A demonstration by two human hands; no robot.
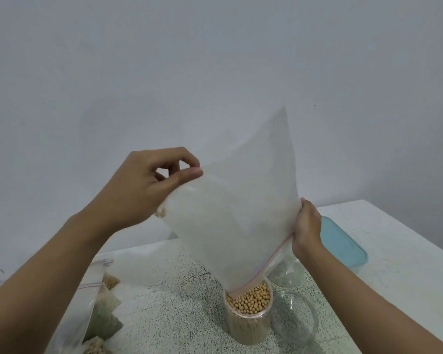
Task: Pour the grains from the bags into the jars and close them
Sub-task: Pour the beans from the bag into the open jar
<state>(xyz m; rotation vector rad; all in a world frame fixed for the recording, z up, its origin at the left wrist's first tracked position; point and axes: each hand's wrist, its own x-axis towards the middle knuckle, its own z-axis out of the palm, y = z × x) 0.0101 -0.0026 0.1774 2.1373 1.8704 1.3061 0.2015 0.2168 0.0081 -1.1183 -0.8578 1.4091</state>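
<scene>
Translucent, frosted zip bag (241, 200), tilted mouth-down: its lowest corner is dipping into the open mouth of a clear cylindrical jar (248, 325). The jar is standing near the middle of the speckled tabletop (164, 315) and is holding round, pale-yellow beans (251, 300) almost to its rim. A thin red zip strip (274, 259) is running along the bag's lower right edge. My left hand (149, 185) is pinching the bag's upper left corner between thumb and forefinger. My right hand (308, 226), well apart from it, is gripping the bag's right corner at the zip's end. Just right of the filled jar, an empty clear jar (296, 320) is standing, with another clear container (289, 273) behind it. A pale blue, round-cornered lid (343, 241) is lying farther right on a smooth white surface. Grain-filled zip bags (97, 297) are lying at the tabletop's left edge. The raised bag is showing against a plain pale wall (215, 60).
</scene>
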